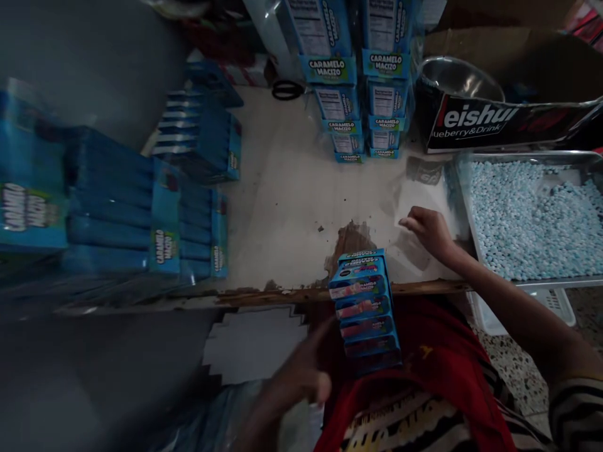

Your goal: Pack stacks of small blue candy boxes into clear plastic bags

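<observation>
A display box of caramelo macizo packs (pixel 365 307) stands at the table's front edge, leaning against the red apron. My left hand (pixel 301 373) is below the table edge, just left of this box. It is blurred by motion, with a finger stretched out and the thumb apart; I see nothing in it. My right hand (pixel 428 232) is over the table with its fingers curled together. Clear plastic bags (pixel 426 182) lie by it; whether the fingers pinch any plastic is too small to tell.
More blue boxes (pixel 164 213) are stacked at the left. Wrapped display boxes (pixel 342 107) stand at the back. On the right are a metal tray (pixel 473 220) of pale blue candies and a black carton (pixel 499 122) with a steel bowl (pixel 459 78). Black-handled scissors (pixel 287 91) lie behind.
</observation>
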Motion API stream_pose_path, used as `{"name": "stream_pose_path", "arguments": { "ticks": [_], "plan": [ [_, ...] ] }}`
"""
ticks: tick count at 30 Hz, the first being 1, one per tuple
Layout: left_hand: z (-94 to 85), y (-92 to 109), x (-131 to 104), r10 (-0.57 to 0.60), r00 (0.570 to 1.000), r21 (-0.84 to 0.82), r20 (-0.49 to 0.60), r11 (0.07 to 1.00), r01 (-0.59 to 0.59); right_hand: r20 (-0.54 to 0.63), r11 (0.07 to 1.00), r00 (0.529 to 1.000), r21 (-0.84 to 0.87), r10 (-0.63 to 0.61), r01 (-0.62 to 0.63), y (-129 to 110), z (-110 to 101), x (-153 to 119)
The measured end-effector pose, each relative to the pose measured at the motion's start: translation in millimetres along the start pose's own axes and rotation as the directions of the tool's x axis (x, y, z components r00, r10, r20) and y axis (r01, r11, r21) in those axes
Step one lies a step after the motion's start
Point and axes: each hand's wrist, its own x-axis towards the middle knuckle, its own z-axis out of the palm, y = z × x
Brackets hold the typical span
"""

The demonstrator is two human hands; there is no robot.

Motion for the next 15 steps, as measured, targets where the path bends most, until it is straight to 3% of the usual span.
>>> {"name": "stream_pose_path", "arguments": {
  "ticks": [1, 2, 3, 4, 5, 6, 7, 8, 9, 10, 12, 13, 15],
  "plan": [
    [-11.9, 24, -2, 0.096, 0.994, 0.088, -0.059, 0.992, -0.09, 0.002, 0.995, 1.0, -0.096, -0.028, 0.028, -7, 6, -1],
    [-20.8, 49, 0, 0.213, 0.961, 0.184, -0.177, 0.966, -0.181, 0.023, 0.978, 0.998, -0.204, -0.051, 0.055, -15, 13, -1],
    [-26.3, 75, 4, 0.37, 0.858, 0.325, -0.356, 0.91, -0.258, 0.063, 0.946, 0.995, -0.312, -0.074, 0.09, -22, 21, 0],
    [-28.5, 100, 13, 0.55, 0.7, 0.513, -0.456, 0.805, -0.298, 0.116, 0.903, 0.988, -0.407, -0.101, 0.14, -28, 28, 2],
    [-28.3, 124, 27, 0.742, 0.535, 0.714, -0.404, 0.621, -0.324, 0.177, 0.854, 0.975, -0.479, -0.132, 0.202, -34, 35, 5],
    [-26.7, 144, 44, 0.891, 0.409, 0.854, -0.196, 0.36, -0.376, 0.234, 0.808, 0.958, -0.525, -0.165, 0.268, -38, 41, 9],
    [-24.7, 161, 64, 0.916, 0.399, 0.901, 0.042, 0.137, -0.411, 0.278, 0.765, 0.939, -0.554, -0.203, 0.329, -42, 45, 13],
    [-23.3, 174, 86, 0.869, 0.42, 0.89, 0.262, -0.05, -0.453, 0.309, 0.726, 0.919, -0.571, -0.243, 0.384, -45, 48, 18],
    [-22.9, 182, 107, 0.773, 0.499, 0.873, 0.392, -0.14, -0.468, 0.333, 0.691, 0.899, -0.579, -0.285, 0.433, -46, 50, 23],
    [-23.5, 187, 127, 0.683, 0.571, 0.862, 0.456, -0.179, -0.475, 0.355, 0.659, 0.877, -0.58, -0.324, 0.479, -47, 51, 28],
    [-27.5, 190, 157, 0.56, 0.679, 0.868, 0.475, -0.171, -0.466, 0.396, 0.6, 0.83, -0.574, -0.392, 0.557, -45, 51, 36],
    [-30.1, 189, 166, 0.531, 0.706, 0.871, 0.468, -0.143, -0.47, 0.419, 0.574, 0.806, -0.566, -0.418, 0.592, -43, 51, 39],
    [-35.6, 187, 172, 0.503, 0.717, 0.848, 0.482, -0.064, -0.526, 0.46, 0.529, 0.766, -0.553, -0.449, 0.643, -38, 50, 42]
  ]
}}
